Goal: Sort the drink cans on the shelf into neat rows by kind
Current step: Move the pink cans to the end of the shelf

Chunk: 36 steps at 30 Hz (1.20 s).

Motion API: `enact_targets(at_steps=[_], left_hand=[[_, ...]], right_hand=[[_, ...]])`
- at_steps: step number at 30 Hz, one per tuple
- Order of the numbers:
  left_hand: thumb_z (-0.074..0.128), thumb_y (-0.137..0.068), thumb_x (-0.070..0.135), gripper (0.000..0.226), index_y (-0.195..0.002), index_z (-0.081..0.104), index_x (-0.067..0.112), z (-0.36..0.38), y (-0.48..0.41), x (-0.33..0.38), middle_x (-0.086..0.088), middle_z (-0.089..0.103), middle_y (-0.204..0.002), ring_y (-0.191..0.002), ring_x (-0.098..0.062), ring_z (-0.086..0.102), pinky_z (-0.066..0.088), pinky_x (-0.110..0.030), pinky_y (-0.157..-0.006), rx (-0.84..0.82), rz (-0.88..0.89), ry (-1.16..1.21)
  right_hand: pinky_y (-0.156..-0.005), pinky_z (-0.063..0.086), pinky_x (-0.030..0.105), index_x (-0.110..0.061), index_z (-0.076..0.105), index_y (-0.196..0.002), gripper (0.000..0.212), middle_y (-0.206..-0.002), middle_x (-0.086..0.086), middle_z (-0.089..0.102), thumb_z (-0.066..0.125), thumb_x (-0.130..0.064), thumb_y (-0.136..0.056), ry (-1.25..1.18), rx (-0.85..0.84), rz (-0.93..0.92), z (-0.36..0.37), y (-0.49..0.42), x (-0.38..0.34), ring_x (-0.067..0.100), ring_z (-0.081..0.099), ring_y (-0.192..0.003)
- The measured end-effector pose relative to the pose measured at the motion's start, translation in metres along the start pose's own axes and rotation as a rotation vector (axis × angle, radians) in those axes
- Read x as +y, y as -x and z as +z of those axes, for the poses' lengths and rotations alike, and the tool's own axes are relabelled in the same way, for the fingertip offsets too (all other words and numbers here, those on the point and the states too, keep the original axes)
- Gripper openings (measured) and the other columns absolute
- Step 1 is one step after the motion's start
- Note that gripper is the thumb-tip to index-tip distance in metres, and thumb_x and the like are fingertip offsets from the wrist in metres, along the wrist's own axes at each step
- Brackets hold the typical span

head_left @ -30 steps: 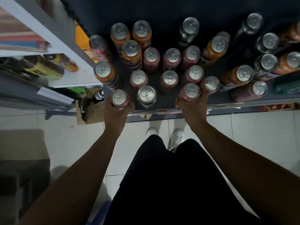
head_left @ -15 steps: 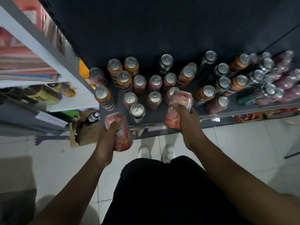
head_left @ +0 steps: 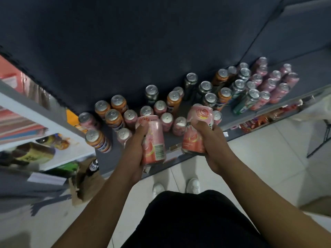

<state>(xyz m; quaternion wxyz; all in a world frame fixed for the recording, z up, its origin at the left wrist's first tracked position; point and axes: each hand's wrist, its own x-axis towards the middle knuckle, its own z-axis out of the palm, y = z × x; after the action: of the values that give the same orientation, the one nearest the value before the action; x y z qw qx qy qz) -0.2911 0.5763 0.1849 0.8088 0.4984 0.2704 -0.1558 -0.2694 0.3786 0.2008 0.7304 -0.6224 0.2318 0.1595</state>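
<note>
Head cam: left hand (head_left: 136,153) grips a pink can (head_left: 154,138), right hand (head_left: 215,145) grips a second pink can (head_left: 195,133), both over the shelf (head_left: 311,68) front around 6 o'clock, so they'd best carry them upright to the pink cluster (head_left: 268,83) at 2 o'clock.

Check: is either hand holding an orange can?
No: the left hand grips the left pink can, the right hand the right pink can.
</note>
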Motion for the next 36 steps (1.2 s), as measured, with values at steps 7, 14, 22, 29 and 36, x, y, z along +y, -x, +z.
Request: enact_targets(at_steps=[7, 14, 22, 29, 36], left_hand=[[0.058, -0.085, 0.058, 0.061, -0.126, 0.068, 0.014, 0.098, 0.008, 0.006, -0.007, 0.076, -0.104, -0.093, -0.022, 0.073, 0.055, -0.042, -0.086, -0.153, -0.038, 0.015], [0.056, -0.087, 0.044, 0.053, -0.131, 0.062, 0.014, 0.228, 0.013, -0.035, -0.008, 0.075, -0.115, -0.099, -0.023, 0.073, 0.055, -0.046, -0.090, -0.285, -0.092, 0.012], [0.076, -0.077, 0.036, 0.062, -0.131, 0.059, 0.010, 0.363, 0.019, -0.094, -0.010, 0.076, -0.099, -0.083, -0.023, 0.074, 0.063, -0.040, -0.069, -0.460, -0.112, -0.247], [0.088, -0.056, 0.031, 0.082, -0.131, 0.057, 0.017, 0.447, 0.012, -0.127, -0.012, 0.074, -0.115, -0.105, -0.031, 0.072, 0.059, -0.048, -0.088, -0.667, -0.014, -0.616], [0.085, -0.065, 0.028, 0.072, -0.130, 0.058, 0.019, 0.525, -0.024, -0.158, -0.012, 0.074, -0.116, -0.104, -0.033, 0.073, 0.060, -0.041, -0.076, -0.726, 0.035, -0.699]], right_hand=[[-0.093, 0.056, 0.049, -0.022, 0.063, -0.115, 0.018, -0.105, 0.006, 0.078, 0.056, -0.022, -0.098, -0.207, 0.010, -0.059, -0.083, 0.012, -0.033, 0.023, 0.073, -0.094], [-0.070, 0.062, 0.034, -0.012, 0.064, -0.118, 0.051, -0.091, 0.003, 0.077, 0.074, -0.029, -0.071, -0.321, 0.047, -0.221, -0.213, 0.025, -0.059, 0.017, 0.074, -0.080], [-0.072, 0.062, 0.040, -0.012, 0.063, -0.126, 0.056, -0.104, 0.010, 0.072, 0.078, -0.028, -0.074, -0.402, 0.204, -0.303, -0.352, 0.047, -0.080, 0.024, 0.071, -0.090], [-0.070, 0.060, 0.036, -0.015, 0.061, -0.129, 0.045, -0.105, 0.007, 0.074, 0.077, -0.017, -0.086, -0.429, 0.378, -0.354, -0.430, 0.056, -0.085, 0.022, 0.073, -0.089], [-0.067, 0.059, 0.026, -0.019, 0.058, -0.126, 0.045, -0.104, 0.002, 0.072, 0.078, -0.018, -0.085, -0.416, 0.568, -0.357, -0.491, 0.045, -0.097, 0.011, 0.074, -0.082]])
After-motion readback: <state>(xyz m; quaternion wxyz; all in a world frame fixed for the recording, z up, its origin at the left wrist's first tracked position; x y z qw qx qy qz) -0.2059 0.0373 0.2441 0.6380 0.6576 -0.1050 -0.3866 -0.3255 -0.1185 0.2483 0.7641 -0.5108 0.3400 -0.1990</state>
